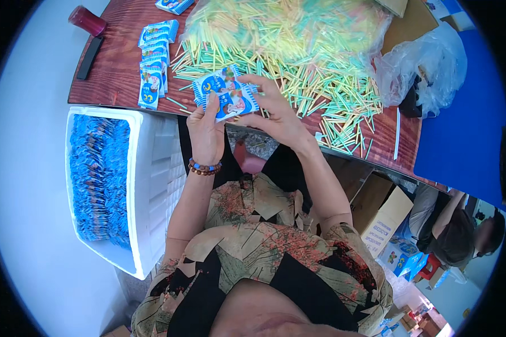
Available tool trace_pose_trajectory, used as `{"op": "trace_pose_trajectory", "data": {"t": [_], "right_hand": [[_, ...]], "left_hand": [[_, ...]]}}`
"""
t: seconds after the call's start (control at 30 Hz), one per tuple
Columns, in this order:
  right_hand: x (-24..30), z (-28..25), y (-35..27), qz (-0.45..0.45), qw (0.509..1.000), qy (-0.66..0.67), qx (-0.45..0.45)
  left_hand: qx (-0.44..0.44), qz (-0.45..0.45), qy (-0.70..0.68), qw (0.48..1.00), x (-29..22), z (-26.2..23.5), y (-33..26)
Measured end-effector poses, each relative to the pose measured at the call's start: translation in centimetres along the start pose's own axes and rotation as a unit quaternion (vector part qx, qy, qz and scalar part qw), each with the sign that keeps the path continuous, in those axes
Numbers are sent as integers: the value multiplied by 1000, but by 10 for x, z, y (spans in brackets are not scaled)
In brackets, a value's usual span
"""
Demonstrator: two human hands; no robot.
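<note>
Over the table's front edge, my left hand (206, 132) grips a few small blue-and-white packets (237, 105), its thumb pressed on their printed faces. The packets overlap, so I cannot tell how many there are. My right hand (278, 115) curls round their right end, fingers at the upper edge and thumb by the lower one. Just beyond lies a loose heap of thin yellow, green and pink sticks (320, 84), like short straws. Left of my hands, a row of overlapping similar packets (154, 62) rests on the table.
A white foam box (138, 129) packed with blue packets stands left of my legs. A clear bag of sticks (287, 28) covers the table's far side. A dark red cup (87, 21) and black bar (90, 58) lie left; a crumpled plastic bag (433, 67) right. Another person (458, 233) sits lower right.
</note>
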State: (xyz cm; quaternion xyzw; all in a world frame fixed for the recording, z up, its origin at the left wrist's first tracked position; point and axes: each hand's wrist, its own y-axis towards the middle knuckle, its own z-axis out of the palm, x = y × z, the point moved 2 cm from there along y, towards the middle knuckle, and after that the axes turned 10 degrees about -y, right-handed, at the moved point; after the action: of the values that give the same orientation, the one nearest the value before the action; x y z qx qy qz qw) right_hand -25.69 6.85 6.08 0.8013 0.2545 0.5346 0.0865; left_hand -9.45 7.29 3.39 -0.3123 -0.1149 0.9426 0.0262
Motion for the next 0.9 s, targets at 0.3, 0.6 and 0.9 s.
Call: {"op": "trace_pose_trajectory", "data": {"t": [0.3, 0.6, 0.9], "right_hand": [[-9, -9, -4, -74, 994, 6, 80], [-15, -52, -31, 173, 980, 96, -35], [-54, -90, -8, 424, 731, -529, -72]], "left_hand": [[23, -104, 19, 994, 8, 1, -7], [32, -14, 72, 997, 19, -5, -6], [28, 7, 40, 999, 21, -6, -8]]}}
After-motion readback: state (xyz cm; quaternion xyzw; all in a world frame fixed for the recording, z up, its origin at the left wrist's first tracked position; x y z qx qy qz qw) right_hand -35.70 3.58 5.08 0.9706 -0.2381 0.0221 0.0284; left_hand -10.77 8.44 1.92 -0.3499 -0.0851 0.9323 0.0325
